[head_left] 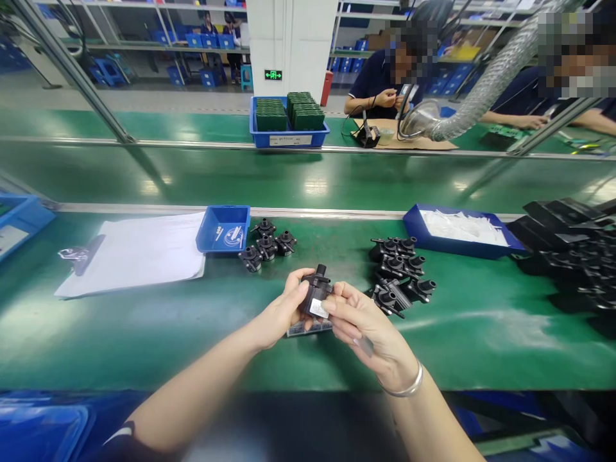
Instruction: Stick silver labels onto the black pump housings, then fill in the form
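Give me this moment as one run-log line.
left hand: holding black part; right hand: at its white label; right side: more black parts

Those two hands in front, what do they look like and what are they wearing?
The left hand and right hand wear no gloves. A thin, silvery bangle circles the right wrist. The left arm has a dark sleeve with a white stripe; no right sleeve shows.

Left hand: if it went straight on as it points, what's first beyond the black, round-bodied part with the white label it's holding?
Likely the right hand: its fingers sit at the far side of the black part. Depth is unclear from one view.
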{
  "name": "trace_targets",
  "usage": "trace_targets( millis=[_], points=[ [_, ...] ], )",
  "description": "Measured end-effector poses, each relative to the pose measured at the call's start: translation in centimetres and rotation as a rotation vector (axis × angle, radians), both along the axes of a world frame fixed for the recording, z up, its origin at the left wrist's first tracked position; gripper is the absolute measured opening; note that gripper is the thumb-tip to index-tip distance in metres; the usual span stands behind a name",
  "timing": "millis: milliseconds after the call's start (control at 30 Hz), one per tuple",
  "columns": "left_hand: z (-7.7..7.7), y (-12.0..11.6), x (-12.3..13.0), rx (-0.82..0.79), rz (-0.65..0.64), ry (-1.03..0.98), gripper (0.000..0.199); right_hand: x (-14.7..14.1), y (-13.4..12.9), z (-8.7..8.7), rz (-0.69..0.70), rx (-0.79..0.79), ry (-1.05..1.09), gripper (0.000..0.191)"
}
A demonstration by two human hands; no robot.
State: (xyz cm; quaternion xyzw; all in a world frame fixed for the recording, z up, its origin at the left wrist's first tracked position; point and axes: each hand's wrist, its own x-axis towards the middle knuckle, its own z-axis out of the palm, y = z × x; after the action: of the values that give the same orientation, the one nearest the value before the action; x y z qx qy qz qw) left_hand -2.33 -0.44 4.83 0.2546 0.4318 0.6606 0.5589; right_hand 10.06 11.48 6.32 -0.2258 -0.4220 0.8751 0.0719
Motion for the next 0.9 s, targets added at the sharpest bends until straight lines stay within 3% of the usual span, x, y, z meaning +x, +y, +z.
trace_targets(
  millis=[333,900],
  points=[
    [-0.06,-0.35,-0.31,-0.008,-0.030,0.057,0.047,-0.22,-0.47,0.82,-0.018,0.038,-0.021,0.041],
    [-0.16,-0.25,-0.10,-0.001,-0.022,0.064,0.044,-0.24,-0.61,0.73,-0.047,0.029,-0.026,0.042]
  ],
)
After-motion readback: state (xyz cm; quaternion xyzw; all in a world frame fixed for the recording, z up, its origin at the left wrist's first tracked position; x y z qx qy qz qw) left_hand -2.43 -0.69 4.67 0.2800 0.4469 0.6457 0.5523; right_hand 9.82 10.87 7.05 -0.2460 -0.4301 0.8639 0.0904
